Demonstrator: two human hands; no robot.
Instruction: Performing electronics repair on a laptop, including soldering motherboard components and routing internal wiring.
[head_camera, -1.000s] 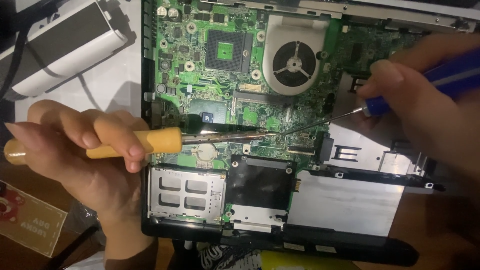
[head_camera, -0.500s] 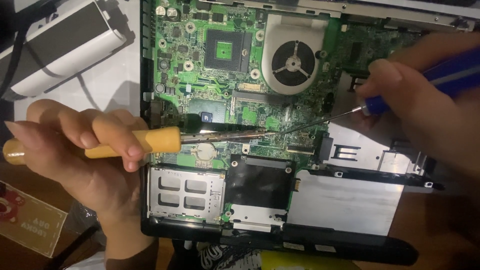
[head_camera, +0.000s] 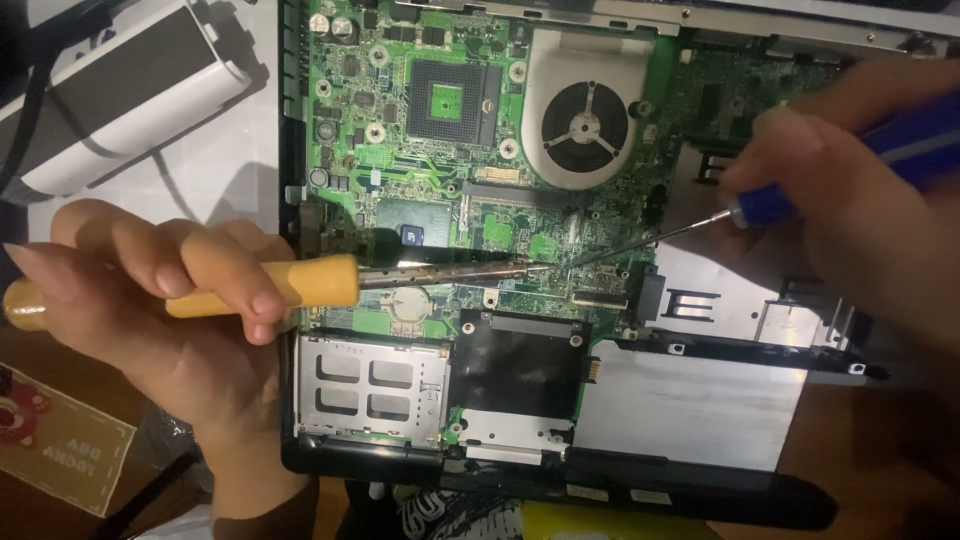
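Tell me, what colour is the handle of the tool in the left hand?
Yellow-orange handle, clearest in the head view.

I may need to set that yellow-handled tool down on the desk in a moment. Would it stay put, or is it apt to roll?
The yellow-handled tool, held in the left hand, has a round, smooth-looking handle, so it would probably roll on a flat surface. Its long metal shaft likely makes it stiff and front-heavy, so it may tip forward. The tip rests on the green circuit board, which looks fragile.

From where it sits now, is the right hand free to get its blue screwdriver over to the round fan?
Probably yes. The right hand holds the blue screwdriver just right of the fan, which lies uncovered on the green board; the yellow-handled tool in the left hand sits lower, clear of that path.
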